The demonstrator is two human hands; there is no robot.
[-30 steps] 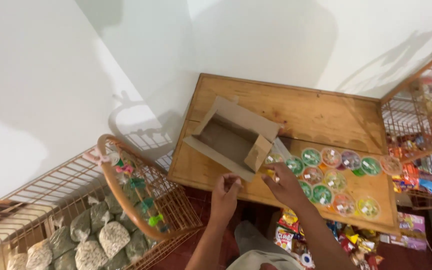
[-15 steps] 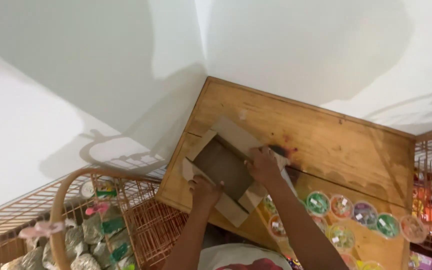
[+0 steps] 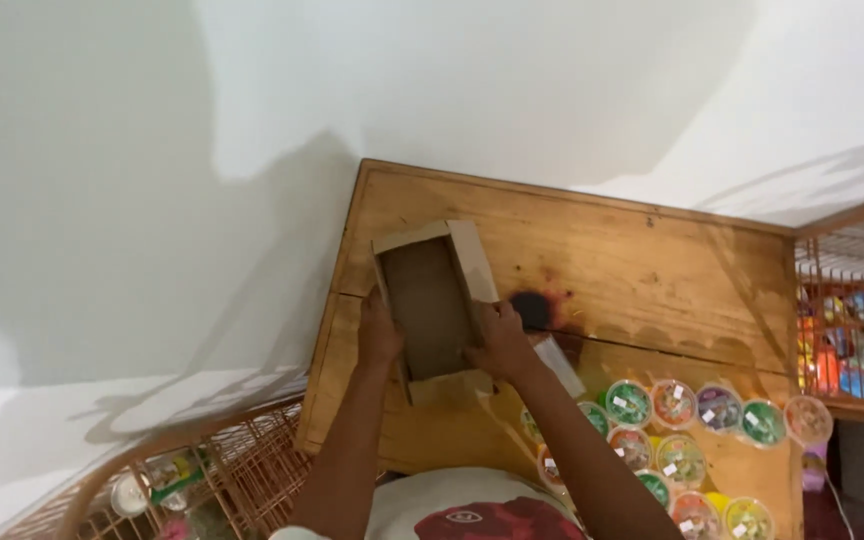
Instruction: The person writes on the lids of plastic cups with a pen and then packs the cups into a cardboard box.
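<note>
Gripping an open cardboard box (image 3: 430,305) from both sides, the person stands over a wooden table (image 3: 632,250) pushed against a white wall (image 3: 152,150), all seen from the single head view. The left hand (image 3: 379,335) is closed on the box's left wall near its lower corner, and the right hand (image 3: 500,340) is closed on the right wall, thumb toward the inside. Both hands hold the box and nothing else.

By the look of it, the step in hand is placing or squaring the box on the tabletop; whether it rests fully on the wood or is lifted slightly cannot be told. A further move would call for an even two-sided grip, since the thin walls and loose flaps would bend easily.

The box is brown, shallow, rectangular and empty, with its long side running away from the person. A flap (image 3: 474,260) stands out along the right edge and another (image 3: 412,236) at the far end. It sits at the table's left part, near the left edge.

Just right of the right hand is a dark stain (image 3: 532,308) on the wood. Round clear cups with coloured lids (image 3: 692,420) are clustered at the table's near right corner, apart from the box. A wire basket (image 3: 192,470) stands lower left, and a wire rack of coloured packets (image 3: 852,320) at the right.
</note>
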